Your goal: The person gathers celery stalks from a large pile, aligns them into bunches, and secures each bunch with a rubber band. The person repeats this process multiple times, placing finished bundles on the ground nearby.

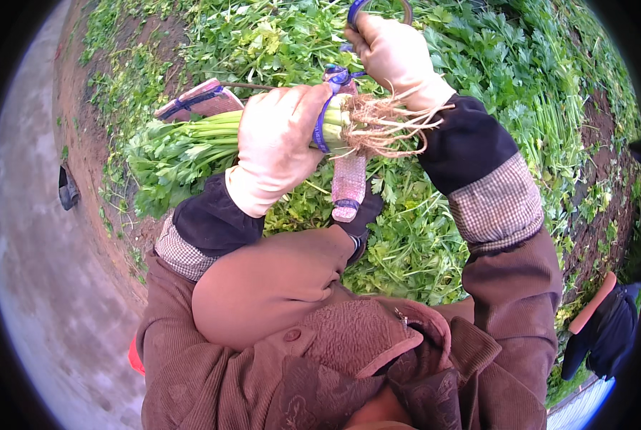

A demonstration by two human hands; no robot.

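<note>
My left hand [283, 145], in a pale glove, is closed round the stalks of a bunch of leafy celery [207, 134]. The bunch lies sideways, its leaves to the left and its pale roots [385, 123] to the right. A printed purple tape [320, 129] goes round the stalks near the root end, beside my left fingers. My right hand [393, 54], gloved too, grips a loop of purple tape [357, 9] above the roots. Below the bunch shows a pinkish wrapped strip [347, 185] with a dark band; a similar wrapped piece [199, 100] is behind the leaves.
Cut celery plants [487, 70] cover the ground ahead and to the right, with bare soil [600, 150] between some. A grey paved strip [57, 279] runs along the left, with a dark object [68, 188] at its edge. Dark cloth-like material [605, 328] is at the lower right.
</note>
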